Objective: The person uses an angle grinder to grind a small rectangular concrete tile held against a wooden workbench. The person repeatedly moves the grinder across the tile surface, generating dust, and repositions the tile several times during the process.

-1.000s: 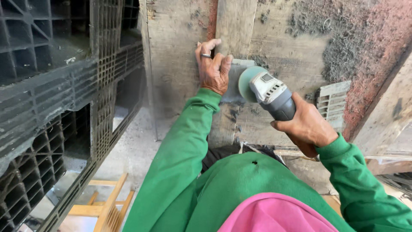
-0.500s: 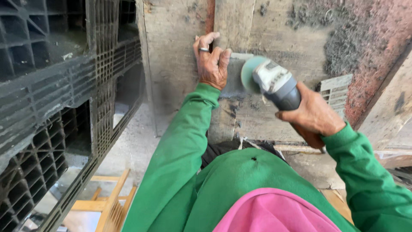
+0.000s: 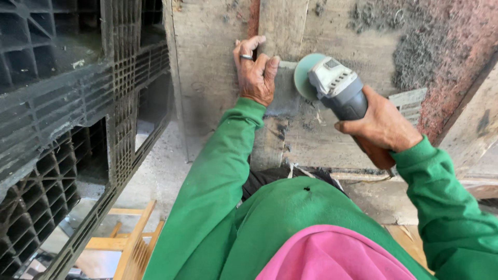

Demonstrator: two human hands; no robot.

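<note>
Overhead, grinder (image 3: 337, 88) in right hand (image 3: 381, 124), left hand (image 3: 255, 72) steadying metal piece (image 3: 284, 93).

Soft, even daylight, sharp focus throughout, only faint shadows, slight wide-angle bending at the edges

head cam | worn on person's head; looks down and forward; close over green sleeves (image 3: 218, 171); faces boards (image 3: 212, 62)
</note>
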